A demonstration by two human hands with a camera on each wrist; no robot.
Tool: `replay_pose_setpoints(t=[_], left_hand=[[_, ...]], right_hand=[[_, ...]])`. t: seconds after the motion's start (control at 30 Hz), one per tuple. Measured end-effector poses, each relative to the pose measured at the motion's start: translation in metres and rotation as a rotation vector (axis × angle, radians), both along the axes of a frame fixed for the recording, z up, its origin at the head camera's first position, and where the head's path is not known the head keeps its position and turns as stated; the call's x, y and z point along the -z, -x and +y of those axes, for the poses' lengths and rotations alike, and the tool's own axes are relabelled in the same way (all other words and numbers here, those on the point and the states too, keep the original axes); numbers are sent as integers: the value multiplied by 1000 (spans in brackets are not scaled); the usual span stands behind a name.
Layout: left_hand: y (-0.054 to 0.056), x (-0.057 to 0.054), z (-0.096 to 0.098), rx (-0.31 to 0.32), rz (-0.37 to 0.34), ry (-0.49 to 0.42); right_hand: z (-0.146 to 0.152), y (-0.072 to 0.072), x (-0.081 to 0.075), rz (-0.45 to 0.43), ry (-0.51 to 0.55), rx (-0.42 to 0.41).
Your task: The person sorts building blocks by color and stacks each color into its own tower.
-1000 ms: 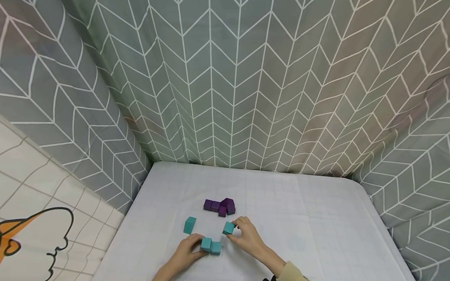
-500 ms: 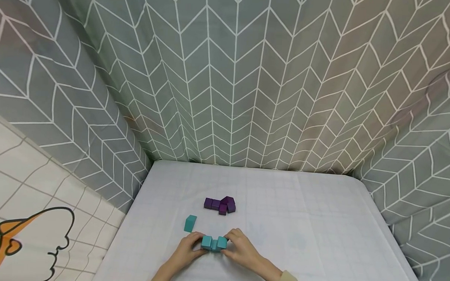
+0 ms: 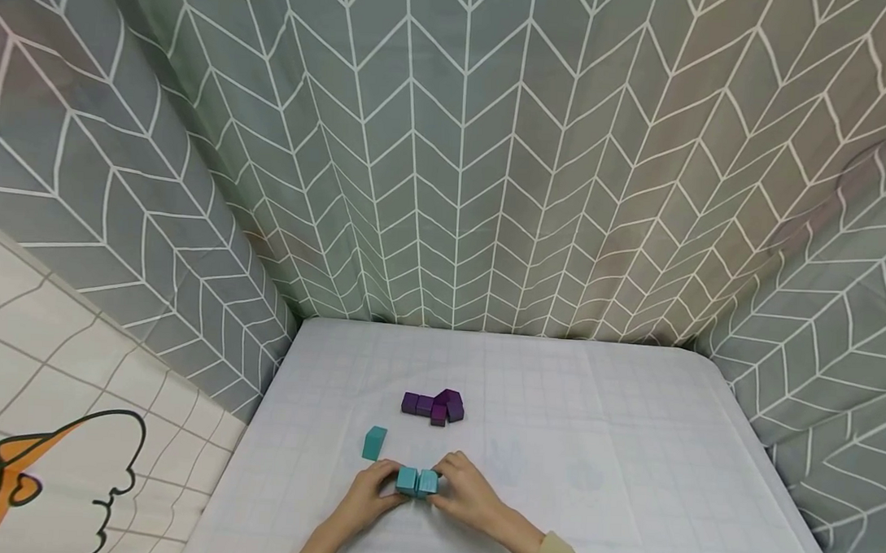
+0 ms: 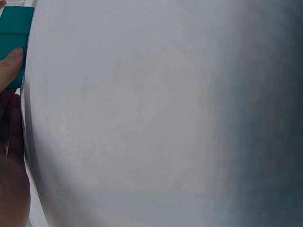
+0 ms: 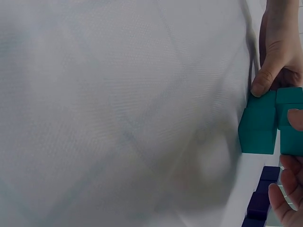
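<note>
In the head view, my left hand (image 3: pixel 367 498) pinches the left teal block (image 3: pixel 406 479) between thumb and fingers. Opposite it, my right hand (image 3: pixel 468 499) holds the right teal block (image 3: pixel 428 482) the same way. The two block tops stand side by side at about one height, a thin gap between them. Seen from the right wrist, teal blocks (image 5: pixel 258 130) form two adjoining stacks, and one outer side slants. A thumb lies on teal blocks (image 4: pixel 13 42) at the left edge of the left wrist view. The lower blocks are hidden in the head view.
A loose teal block (image 3: pixel 374 442) with a slanted end lies beyond my left hand. Farther back, several purple blocks (image 3: pixel 433 407) sit in a row with a peaked right end. All rest on a white-covered table (image 3: pixel 612 461), with patterned grey curtains (image 3: pixel 462 163) behind.
My right hand has brought its teal block down and left, from beside the purple blocks onto the low teal block, against the left stack. My left hand has stayed in place.
</note>
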State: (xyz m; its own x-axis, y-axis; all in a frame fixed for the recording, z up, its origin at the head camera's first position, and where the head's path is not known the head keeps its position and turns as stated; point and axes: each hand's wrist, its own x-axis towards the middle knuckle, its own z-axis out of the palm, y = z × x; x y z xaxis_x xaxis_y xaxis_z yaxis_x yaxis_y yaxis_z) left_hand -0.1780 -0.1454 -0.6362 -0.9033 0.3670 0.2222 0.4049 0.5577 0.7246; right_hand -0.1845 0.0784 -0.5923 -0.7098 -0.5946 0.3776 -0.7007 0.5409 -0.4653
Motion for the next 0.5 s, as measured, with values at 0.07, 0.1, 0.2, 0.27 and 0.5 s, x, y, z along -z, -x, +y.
replay_pose_setpoints(t=[0.07, 0.1, 0.2, 0.27, 0.5], left_hand=[[0, 0, 0, -3, -24, 1], [-1, 0, 0, -4, -32, 2], [-2, 0, -1, 1, -23, 2], [-3, 1, -1, 8, 6, -4], [0, 1, -1, 19, 32, -21]], right_hand=[[-1, 0, 2, -9, -13, 4], [-2, 0, 3, -10, -19, 5], [-3, -2, 5, -20, -36, 12], [-4, -2, 6, -21, -43, 16], [-5, -1, 4, -9, -54, 16]])
